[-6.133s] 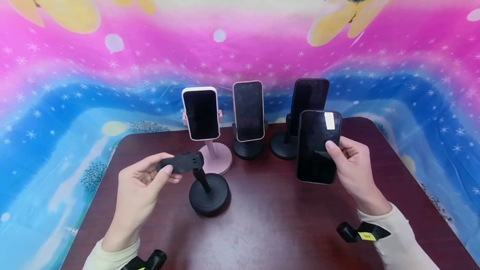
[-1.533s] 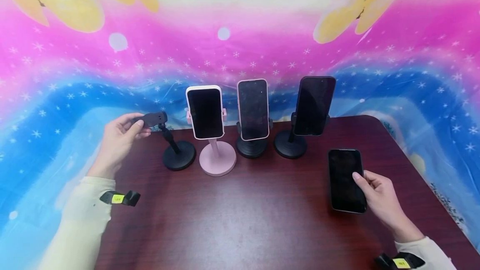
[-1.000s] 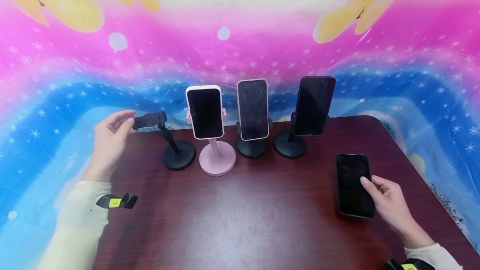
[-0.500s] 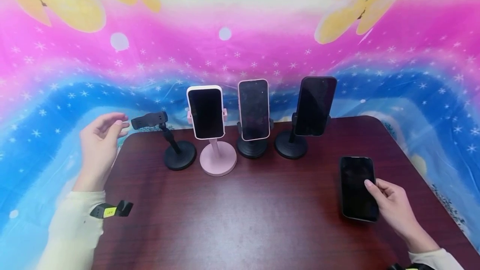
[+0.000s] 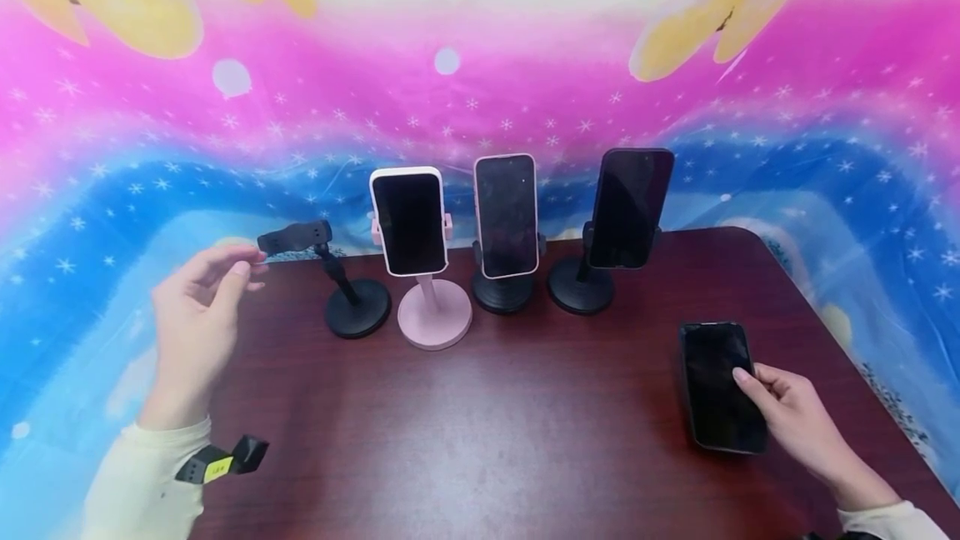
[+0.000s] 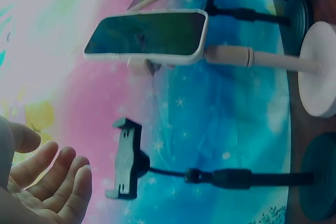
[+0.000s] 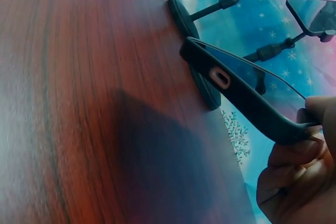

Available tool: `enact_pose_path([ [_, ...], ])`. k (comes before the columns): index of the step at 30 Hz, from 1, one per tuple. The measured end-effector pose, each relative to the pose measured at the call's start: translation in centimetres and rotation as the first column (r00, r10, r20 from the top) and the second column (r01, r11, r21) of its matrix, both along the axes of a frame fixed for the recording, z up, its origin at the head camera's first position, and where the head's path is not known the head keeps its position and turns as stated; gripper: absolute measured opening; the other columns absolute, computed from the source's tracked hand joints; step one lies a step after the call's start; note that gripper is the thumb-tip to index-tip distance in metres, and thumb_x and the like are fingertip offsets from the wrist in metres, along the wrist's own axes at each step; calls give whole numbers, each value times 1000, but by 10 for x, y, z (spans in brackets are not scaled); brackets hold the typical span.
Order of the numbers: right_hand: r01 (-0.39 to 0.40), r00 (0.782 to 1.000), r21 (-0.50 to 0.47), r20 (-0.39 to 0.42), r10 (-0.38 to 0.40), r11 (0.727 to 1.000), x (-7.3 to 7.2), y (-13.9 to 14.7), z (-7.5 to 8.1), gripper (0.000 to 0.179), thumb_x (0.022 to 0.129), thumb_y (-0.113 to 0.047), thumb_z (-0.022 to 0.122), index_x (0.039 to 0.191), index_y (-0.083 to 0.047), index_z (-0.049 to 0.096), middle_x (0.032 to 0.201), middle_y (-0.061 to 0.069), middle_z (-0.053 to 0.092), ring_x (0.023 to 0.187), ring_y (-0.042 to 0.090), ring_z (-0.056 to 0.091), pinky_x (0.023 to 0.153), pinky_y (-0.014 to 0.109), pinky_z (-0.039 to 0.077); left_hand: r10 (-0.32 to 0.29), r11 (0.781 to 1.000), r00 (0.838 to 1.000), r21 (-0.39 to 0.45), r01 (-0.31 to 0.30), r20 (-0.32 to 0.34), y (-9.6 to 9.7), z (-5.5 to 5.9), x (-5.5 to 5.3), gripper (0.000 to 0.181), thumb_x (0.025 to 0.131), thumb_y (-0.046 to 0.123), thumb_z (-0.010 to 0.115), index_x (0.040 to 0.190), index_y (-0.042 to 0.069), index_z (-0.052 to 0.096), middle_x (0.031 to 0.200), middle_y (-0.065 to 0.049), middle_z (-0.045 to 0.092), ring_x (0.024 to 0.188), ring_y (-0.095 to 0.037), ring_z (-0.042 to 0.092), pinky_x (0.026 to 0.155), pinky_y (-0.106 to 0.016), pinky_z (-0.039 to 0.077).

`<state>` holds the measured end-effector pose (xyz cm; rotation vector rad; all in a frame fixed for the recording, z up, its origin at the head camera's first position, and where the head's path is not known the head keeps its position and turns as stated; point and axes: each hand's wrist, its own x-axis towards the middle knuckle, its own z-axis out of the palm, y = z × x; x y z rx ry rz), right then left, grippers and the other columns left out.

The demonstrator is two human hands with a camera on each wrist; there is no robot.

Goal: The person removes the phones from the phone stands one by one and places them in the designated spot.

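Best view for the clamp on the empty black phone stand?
Left wrist: the clamp shows large and unobstructed there, with both end hooks visible. Head shows it smaller, though with the whole stand, base included. Right wrist doesn't show it.

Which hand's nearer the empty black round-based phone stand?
Left. The left hand is just left of the empty stand, not touching it; the right hand, gripping a black rectangular phone, is far to the stand's right.

The left hand (image 5: 197,315) is up, its fingers loosely bent. The right hand (image 5: 801,417) grips, thumb on top and fingers curled underneath.
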<state>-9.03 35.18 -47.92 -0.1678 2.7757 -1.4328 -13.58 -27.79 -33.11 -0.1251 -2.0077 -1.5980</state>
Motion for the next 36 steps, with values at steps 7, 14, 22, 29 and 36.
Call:
enact_pose_path([
  [7,-18,999,89,45,14,996,0,10,-3,33,109,-15,44,118,8,66,70,-5,72,59,7,61,57,18,44,30,992,997,-127,-20,76,15,-5,14,20,101,3,58,115,-5,69,97,7,74,85,-4,71,79,-12,56],
  [14,10,995,116,94,-21,993,1,17,-4,35,110,-21,45,118,7,65,51,-7,38,42,10,33,49,26,35,-49,970,994,-232,69,93,31,-15,26,20,101,1,55,115,-9,66,101,12,72,89,-1,70,80,-12,56],
  [22,-18,993,175,117,-2,984,-1,26,-8,37,110,-24,44,117,4,67,62,-6,60,61,3,54,58,18,39,-184,955,972,-208,212,147,61,-42,33,17,100,-4,56,110,-3,69,101,5,73,92,-2,69,81,-15,58],
  [29,-18,982,225,188,-25,974,-3,37,-11,42,110,-32,42,110,2,66,57,-9,24,50,8,32,58,24,33,-296,919,923,-191,346,247,86,-72,34,15,100,3,59,111,5,70,103,-7,74,95,-4,71,87,-19,59],
  [36,-17,963,222,267,-44,975,0,53,-16,47,110,-34,41,79,0,49,57,-9,22,48,9,19,47,30,23,-375,860,856,-211,464,356,110,-96,38,17,100,10,62,113,16,70,105,-1,75,95,-6,71,83,-27,60],
])
